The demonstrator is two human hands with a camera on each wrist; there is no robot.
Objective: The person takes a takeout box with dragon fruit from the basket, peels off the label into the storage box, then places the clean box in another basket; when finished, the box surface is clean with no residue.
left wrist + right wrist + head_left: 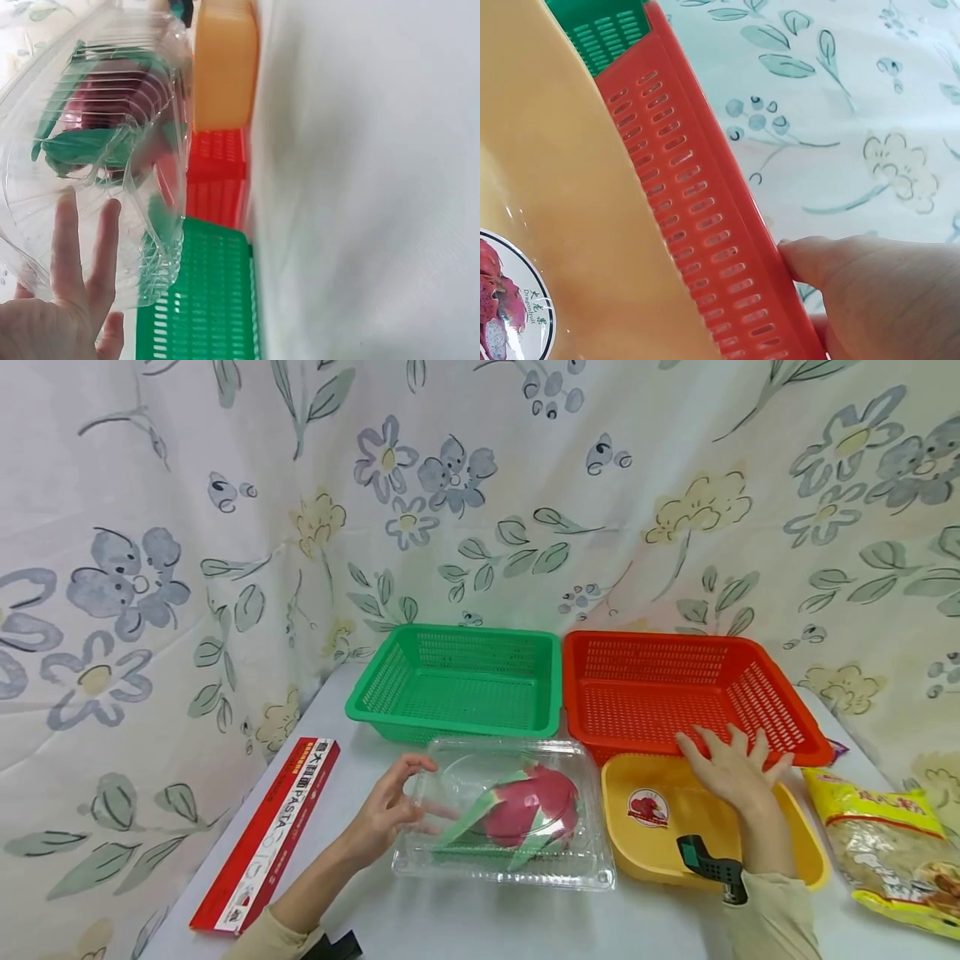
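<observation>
My left hand (384, 817) holds a clear plastic box (457, 868) by its left end, two fingers (67, 247) stretched along its underside. Inside the box lies a red dragon fruit (525, 806) with green scales. In the left wrist view the box is tilted and raised off the table. My right hand (738, 772) is over the front rim of the red basket (645, 693), fingers spread. In the right wrist view its thumb (806, 259) lies at that rim. Below this hand is a yellow tub (675, 843) with a dragon fruit sticker, partly hidden by the forearm.
A green basket (457, 722) stands at the back, left of the red one. A long red pasta box (266, 835) lies at the left of the table. At the right edge lies a yellow-and-clear food packet (885, 843). A floral curtain (480, 485) hangs behind.
</observation>
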